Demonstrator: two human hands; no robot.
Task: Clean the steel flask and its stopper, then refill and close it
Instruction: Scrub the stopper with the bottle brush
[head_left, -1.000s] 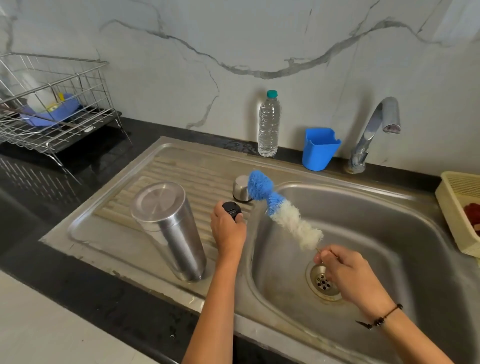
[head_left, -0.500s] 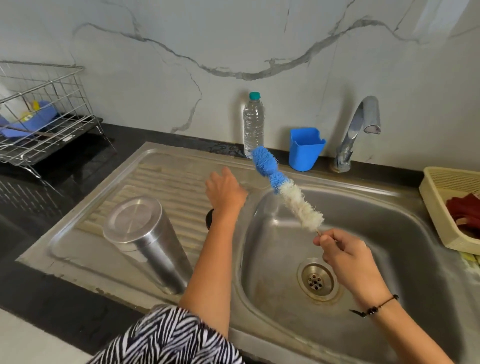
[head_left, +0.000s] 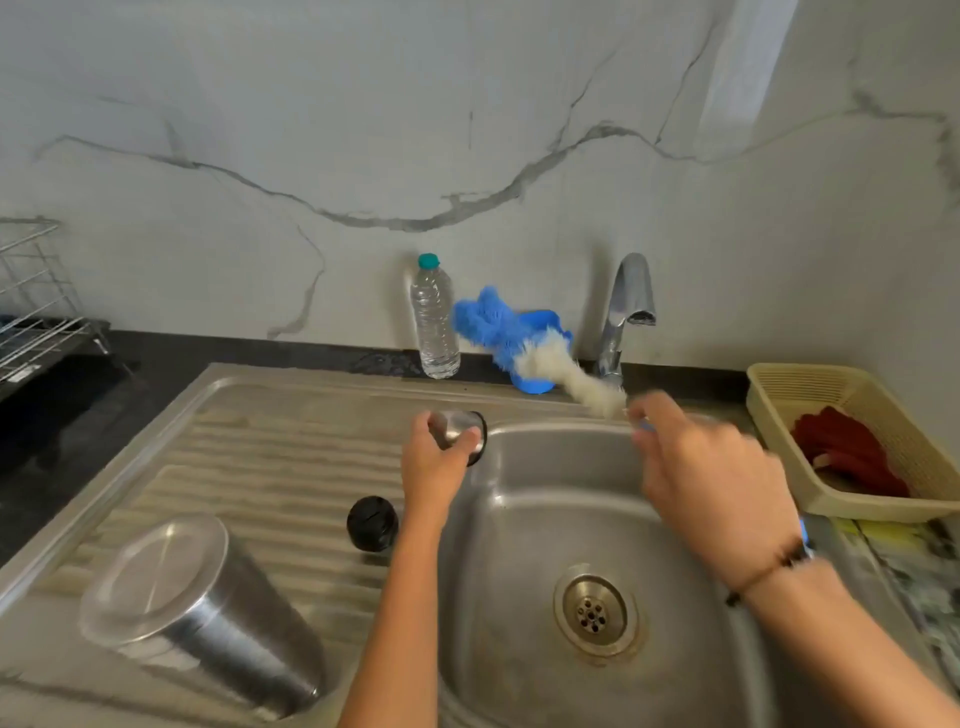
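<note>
The steel flask (head_left: 202, 618) stands upside down on the ribbed drainboard at the lower left. A black stopper (head_left: 372, 523) lies on the drainboard beside my left forearm. My left hand (head_left: 434, 465) grips a small steel cap (head_left: 460, 428) at the basin's back left rim. My right hand (head_left: 711, 473), blurred by motion, holds the handle of a blue and white bottle brush (head_left: 524, 345). The brush head points up and left, in front of the blue holder by the wall.
The sink basin (head_left: 545, 519) with its drain (head_left: 595, 613) lies below my hands. A tap (head_left: 626, 312) stands behind it, a water bottle (head_left: 434, 322) at the wall. A beige basket (head_left: 779, 395) with red cloth sits right, a wire rack (head_left: 36, 312) far left.
My left hand let go of the black stopper on the drainboard and reached back to take the steel cap. My right hand carried the brush up and back toward the blue holder.
</note>
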